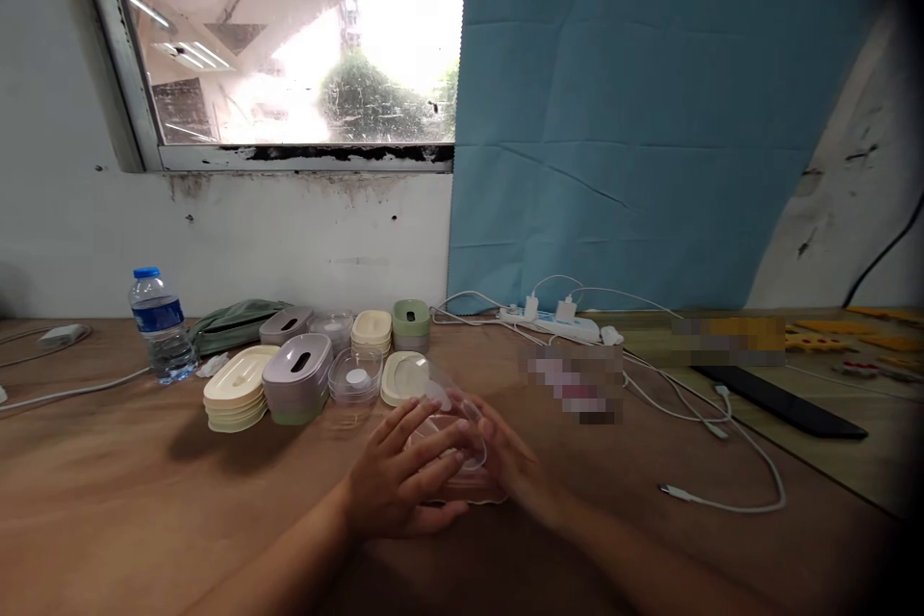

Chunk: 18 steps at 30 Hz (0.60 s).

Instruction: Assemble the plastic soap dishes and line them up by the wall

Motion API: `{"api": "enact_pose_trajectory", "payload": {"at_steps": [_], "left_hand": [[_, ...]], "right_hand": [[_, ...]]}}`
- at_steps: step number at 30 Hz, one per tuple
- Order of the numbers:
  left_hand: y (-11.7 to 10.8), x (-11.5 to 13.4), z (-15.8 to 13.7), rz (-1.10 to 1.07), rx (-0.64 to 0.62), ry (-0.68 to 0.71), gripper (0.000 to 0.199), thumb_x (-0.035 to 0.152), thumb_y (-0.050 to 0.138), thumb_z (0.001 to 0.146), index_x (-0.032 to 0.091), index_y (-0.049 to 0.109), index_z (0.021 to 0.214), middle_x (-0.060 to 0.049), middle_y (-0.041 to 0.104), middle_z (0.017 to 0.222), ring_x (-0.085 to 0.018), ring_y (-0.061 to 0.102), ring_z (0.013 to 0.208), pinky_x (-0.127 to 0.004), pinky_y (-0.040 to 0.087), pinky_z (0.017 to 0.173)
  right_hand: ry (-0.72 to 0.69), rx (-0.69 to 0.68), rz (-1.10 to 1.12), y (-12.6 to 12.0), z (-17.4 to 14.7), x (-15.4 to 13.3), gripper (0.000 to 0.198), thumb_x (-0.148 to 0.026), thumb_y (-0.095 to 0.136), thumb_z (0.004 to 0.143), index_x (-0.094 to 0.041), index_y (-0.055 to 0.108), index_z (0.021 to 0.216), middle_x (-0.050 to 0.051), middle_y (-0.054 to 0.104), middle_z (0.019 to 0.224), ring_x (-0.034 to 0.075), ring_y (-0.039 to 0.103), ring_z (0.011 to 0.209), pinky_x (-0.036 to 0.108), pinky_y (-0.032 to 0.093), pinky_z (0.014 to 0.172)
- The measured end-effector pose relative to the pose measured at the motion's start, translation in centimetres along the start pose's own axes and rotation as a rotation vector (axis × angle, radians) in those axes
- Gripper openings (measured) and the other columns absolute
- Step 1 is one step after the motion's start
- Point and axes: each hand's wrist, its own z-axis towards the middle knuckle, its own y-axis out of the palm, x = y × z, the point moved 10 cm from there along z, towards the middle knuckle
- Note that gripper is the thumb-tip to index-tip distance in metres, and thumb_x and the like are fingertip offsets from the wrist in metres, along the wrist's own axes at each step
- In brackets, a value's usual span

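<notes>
While the left hand [405,474] lies finger-spread over the clear container [476,485], the right hand [514,458] flanks it, presumably for steadiness, its grip partly hidden and undeterminable.

There are two hands [404,476], three containers with slotted tops [295,364] (two purple, one green), two tall cream stacks [235,392], one water bottle [160,327], one power strip [586,328], two upright white adapters [565,310] and one window [310,38].

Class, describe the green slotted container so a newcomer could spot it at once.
Below the window, containers stand in rows on the table. Take the back row's right end, nearest the blue sheet. The green slotted container alone has a green top, unlike the cream stack beside it.
</notes>
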Motion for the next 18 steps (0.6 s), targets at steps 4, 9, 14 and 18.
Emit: {"api": "enact_pose_trajectory", "payload": {"at_steps": [4, 9, 14, 18], "left_hand": [[-3.6, -1.4, -0.7, 0.044, 0.274, -0.112, 0.049, 0.029, 0.066, 0.065, 0.024, 0.047, 0.110, -0.010, 0.049, 0.118, -0.029, 0.041, 0.115, -0.047, 0.026, 0.099], [-3.1, -5.8, -1.6, -0.312, 0.345, -0.393, 0.072, 0.027, 0.067, 0.066, 0.022, 0.022, 0.122, -0.012, 0.034, 0.123, -0.026, 0.034, 0.119, -0.045, 0.027, 0.100], [1.3, -8.0, -2.1, -0.639, 0.129, -0.566, 0.072, 0.030, 0.067, 0.067, 0.024, 0.022, 0.123, -0.012, 0.036, 0.127, -0.025, 0.030, 0.123, -0.045, 0.019, 0.103], [1.5, -7.6, -1.8, -0.655, 0.085, -0.528, 0.062, 0.029, 0.069, 0.064, 0.021, 0.036, 0.116, -0.011, 0.042, 0.123, -0.025, 0.036, 0.118, -0.043, 0.023, 0.102]], "right_hand": [[-0.185, 0.001, -0.320, -2.4, 0.1, -2.6, 0.051, -0.052, 0.045, 0.080, -0.027, 0.038, 0.124, 0.007, 0.041, 0.127, 0.025, 0.039, 0.117, 0.041, 0.030, 0.098], [-0.310, -0.175, -0.668, -3.5, 0.0, -3.3, 0.055, -0.052, 0.045, 0.078, -0.021, 0.041, 0.124, 0.010, 0.039, 0.123, 0.027, 0.036, 0.116, 0.040, 0.030, 0.096], [-0.292, -0.321, -0.752, -2.3, -0.1, -1.4, 0.057, -0.042, 0.056, 0.071, -0.021, 0.042, 0.122, 0.010, 0.040, 0.122, 0.027, 0.038, 0.113, 0.039, 0.032, 0.095], [-0.270, -0.305, -0.767, -2.1, -0.2, -0.5, 0.068, -0.032, 0.066, 0.061, -0.022, 0.039, 0.123, 0.009, 0.040, 0.121, 0.027, 0.041, 0.111, 0.038, 0.034, 0.094]]}}
